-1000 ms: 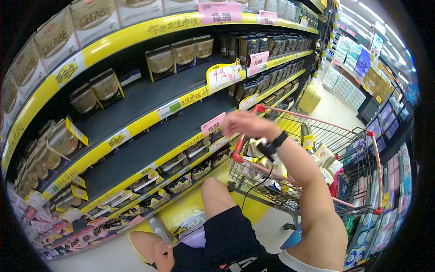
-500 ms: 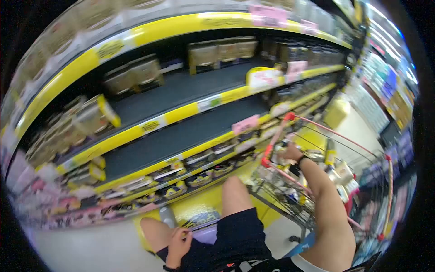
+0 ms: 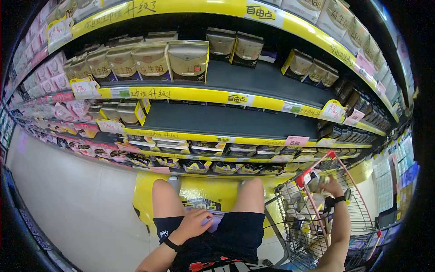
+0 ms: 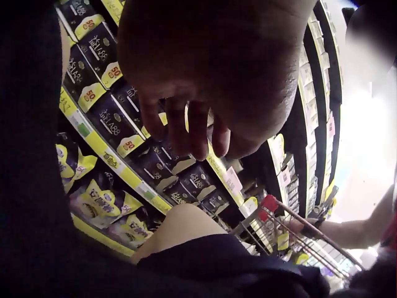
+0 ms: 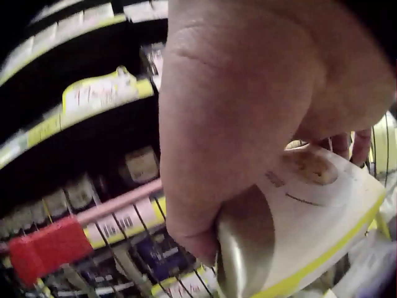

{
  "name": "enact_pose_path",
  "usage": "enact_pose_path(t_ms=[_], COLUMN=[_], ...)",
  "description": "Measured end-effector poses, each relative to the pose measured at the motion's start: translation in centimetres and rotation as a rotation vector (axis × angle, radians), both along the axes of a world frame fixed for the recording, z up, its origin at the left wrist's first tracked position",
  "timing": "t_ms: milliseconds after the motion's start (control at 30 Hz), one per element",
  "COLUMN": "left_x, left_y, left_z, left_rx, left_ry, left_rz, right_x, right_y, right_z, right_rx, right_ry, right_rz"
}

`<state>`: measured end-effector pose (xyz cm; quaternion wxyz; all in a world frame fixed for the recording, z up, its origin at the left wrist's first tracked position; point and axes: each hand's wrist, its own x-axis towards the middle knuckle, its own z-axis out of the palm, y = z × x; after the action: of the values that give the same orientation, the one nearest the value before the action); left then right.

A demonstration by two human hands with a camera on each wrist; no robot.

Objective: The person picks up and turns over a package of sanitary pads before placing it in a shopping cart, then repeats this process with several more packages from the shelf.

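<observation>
My right hand (image 3: 333,187) is down inside the shopping cart (image 3: 312,204). In the right wrist view, its thumb and fingers grip a white and gold package (image 5: 304,211) with yellow edging. More packages (image 3: 297,217) lie beneath it in the cart. Over my lap is my left hand (image 3: 195,222), its fingers loosely bent and holding nothing. It overlaps a lilac surface (image 3: 216,222) between my thighs. The left wrist view shows those fingers (image 4: 198,127) hanging in front of the shelves.
Shelves (image 3: 244,122) run across the front, with gold packages (image 3: 188,61) on the upper level and dark ones lower down. Yellow price strips (image 3: 238,99) edge them. The cart's red-cornered frame (image 3: 333,155) stands at the right. White floor (image 3: 68,195) stretches left.
My right hand has gone from above the cart's near end down into it and now holds a package. My head has turned left. My left hand has shifted from one thigh to between the thighs.
</observation>
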<state>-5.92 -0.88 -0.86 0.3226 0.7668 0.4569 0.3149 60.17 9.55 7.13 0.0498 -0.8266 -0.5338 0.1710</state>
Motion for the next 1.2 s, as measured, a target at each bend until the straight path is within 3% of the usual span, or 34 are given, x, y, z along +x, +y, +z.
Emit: enact_pose_path(t_ms=[67, 100, 167, 267, 400, 533, 633, 733, 800, 867, 967, 1067, 1200], left_x=[-0.2, -0.2, -0.1, 0.7, 2.0, 2.5, 2.8, 2.3, 2.5, 2.8, 3.4, 3.7, 3.2], left_y=[0.2, 0.4, 0.8, 1.2, 1.3, 0.9, -1.2, -1.2, -1.3, -1.4, -0.8, 0.1, 1.1], left_z=[0.1, 0.1, 0.1, 0.6, 2.4, 2.4, 1.9, 1.6, 1.1, 0.5, 0.5, 0.6, 1.5], left_rx=[-0.01, -0.041, -0.109, -0.146, -0.322, -0.839, -0.86, -0.687, -0.548, -0.459, -0.47, -0.482, -0.492], left_ry=[-0.028, -0.066, -0.143, -0.244, -0.455, -1.093, -1.12, -0.889, -0.856, -0.803, -0.796, -0.804, -0.894], left_rz=[-0.028, -0.042, -0.074, -0.096, -0.225, -0.515, -0.086, 0.135, 0.174, 0.211, 0.213, 0.206, 0.184], right_x=[-0.3, 1.8, -3.2, -15.7, -28.3, -37.6, -43.3, -44.1, -44.3, -43.1, -43.1, -42.9, -42.0], right_y=[-1.4, -1.7, -3.3, -5.8, -8.3, -9.3, -8.6, -9.1, -10.1, -10.3, -9.6, -9.0, -8.2], right_z=[3.1, 3.2, 7.0, 11.7, 8.2, -0.6, -3.8, -4.0, -4.7, -6.9, -6.1, -7.2, -6.4], right_rx=[0.304, 0.36, 0.541, 0.722, 0.622, 0.621, 0.704, 0.48, 0.236, 0.077, 0.019, 0.019, 0.093], right_ry=[0.318, 0.271, 0.374, 0.588, 0.89, 0.981, 1.019, 1.128, 1.631, 1.711, 1.403, 1.509, 1.478], right_rz=[-0.035, -0.047, -0.022, 0.27, 0.461, 0.758, 0.964, 0.867, 0.622, 0.497, 0.442, 0.431, 0.411])
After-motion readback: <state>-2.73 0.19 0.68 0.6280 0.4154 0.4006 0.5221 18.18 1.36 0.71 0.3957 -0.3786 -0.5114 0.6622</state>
